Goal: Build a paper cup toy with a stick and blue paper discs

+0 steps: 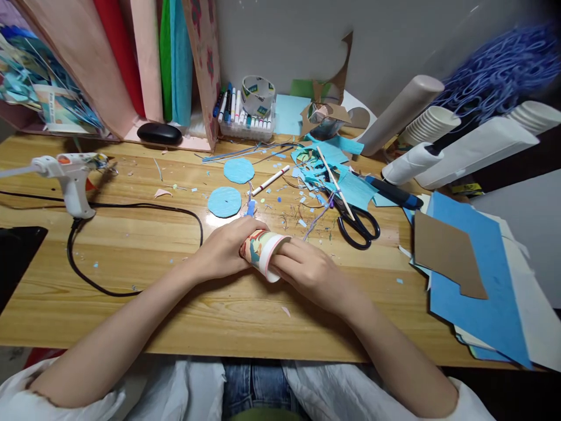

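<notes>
My left hand (228, 245) is wrapped around a patterned paper cup (260, 248), which is tilted on its side with its white-banded mouth towards the right. The fingers of my right hand (309, 269) reach inside that mouth, pressed together, their tips hidden by the cup wall. Just beyond the cup lie two light blue paper discs (224, 202), the nearer with a small mark at its centre. A white marker (270, 180) rests to the right of them. Black-handled scissors (359, 225) lie further right, with a white stick across them.
A white glue gun (72, 181) stands at left, its black cord (131, 205) looping over the table. Blue paper scraps (350, 187) are heaped right of centre. A marker box (248, 130) stands behind. Stacked paper sheets (482, 316) lie at right, near paper rolls (403, 111) and cups.
</notes>
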Available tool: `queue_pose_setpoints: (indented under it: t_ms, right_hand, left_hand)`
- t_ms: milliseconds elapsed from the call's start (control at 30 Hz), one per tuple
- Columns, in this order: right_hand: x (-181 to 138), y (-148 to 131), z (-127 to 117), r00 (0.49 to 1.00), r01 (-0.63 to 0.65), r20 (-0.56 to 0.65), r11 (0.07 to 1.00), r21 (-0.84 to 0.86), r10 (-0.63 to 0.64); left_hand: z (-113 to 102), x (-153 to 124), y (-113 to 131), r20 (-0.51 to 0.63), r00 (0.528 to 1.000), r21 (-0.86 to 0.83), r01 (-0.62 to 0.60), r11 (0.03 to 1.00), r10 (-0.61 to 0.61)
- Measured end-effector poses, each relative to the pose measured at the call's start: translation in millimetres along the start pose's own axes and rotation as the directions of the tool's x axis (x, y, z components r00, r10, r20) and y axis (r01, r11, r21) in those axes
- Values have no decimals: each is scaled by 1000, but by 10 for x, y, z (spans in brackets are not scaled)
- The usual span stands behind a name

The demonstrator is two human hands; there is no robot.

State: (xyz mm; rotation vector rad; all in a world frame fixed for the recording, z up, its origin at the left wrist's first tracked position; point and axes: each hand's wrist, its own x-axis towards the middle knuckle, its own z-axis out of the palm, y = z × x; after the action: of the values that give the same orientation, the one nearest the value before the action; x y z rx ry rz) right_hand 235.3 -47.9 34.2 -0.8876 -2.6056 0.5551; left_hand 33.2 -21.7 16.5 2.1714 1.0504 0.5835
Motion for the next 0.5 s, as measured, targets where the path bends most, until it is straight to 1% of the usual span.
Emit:
queue_pose_setpoints:
  t_ms: [67, 167, 233, 400, 500]
  right_hand:
    - [5, -18, 25, 999, -31, 15, 999, 35, 30]
    - [9, -17, 69, 996, -84, 3, 992, 98, 85]
    - [11, -3, 77, 995, -98, 23, 989, 115, 96]
    - [-7, 46, -13, 994, -24, 110, 994, 104, 13]
    - [-35, 87, -92, 990, 1, 139, 985, 174, -26]
  left_hand:
    - [-8, -2, 0, 23, 1000, 7, -6, 1000, 6]
    - [-12, 0, -12, 45, 999, 8, -12, 1000, 12]
    - [-9, 6, -27, 50, 999, 7, -9, 1000, 9]
    - [-3, 12, -68, 65, 998, -41, 25, 999, -22]
    - [-18, 0, -78, 86, 996, -145, 51, 988, -39]
